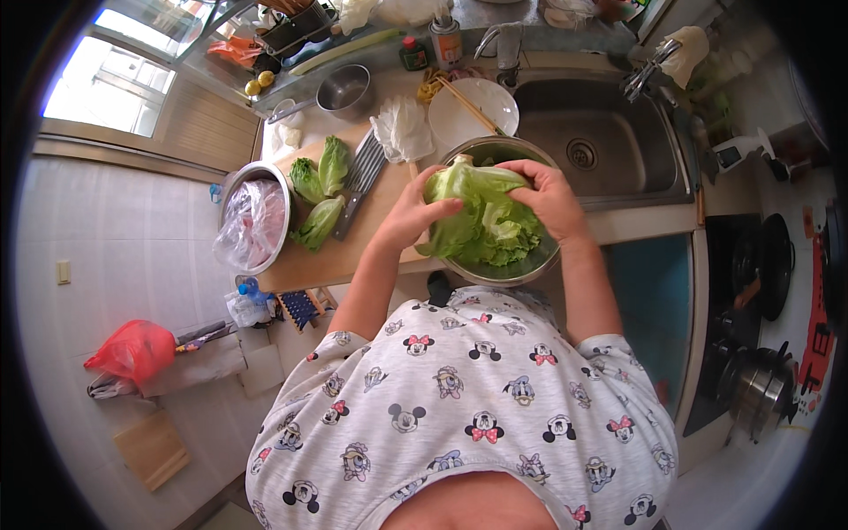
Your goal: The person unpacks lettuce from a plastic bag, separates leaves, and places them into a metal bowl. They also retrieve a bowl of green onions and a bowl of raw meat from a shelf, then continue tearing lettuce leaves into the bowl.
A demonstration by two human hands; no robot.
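A head of green lettuce (pixel 477 199) is held between my two hands over a round metal bowl (pixel 507 273). My left hand (pixel 424 209) grips its left side, thumb across the leaves. On its upper right, my right hand (pixel 543 195) has its fingers curled around the leaf edge. More frilly leaves show lower in the bowl; I cannot tell which are attached to the head. To the left, several lettuce pieces (pixel 318 224) lie on a wooden cutting board (pixel 371 225), beside a kitchen knife (pixel 364 173) with a dark handle.
At the board's left end stands a metal bowl (pixel 288 228) with plastic-wrapped contents. Behind are a saucepan (pixel 344 89), a crumpled plastic bag (pixel 402 126) and a white plate (pixel 470 112) with chopsticks (pixel 470 106). A steel sink (pixel 616 132) lies right, a black cooktop (pixel 722 298) farther right.
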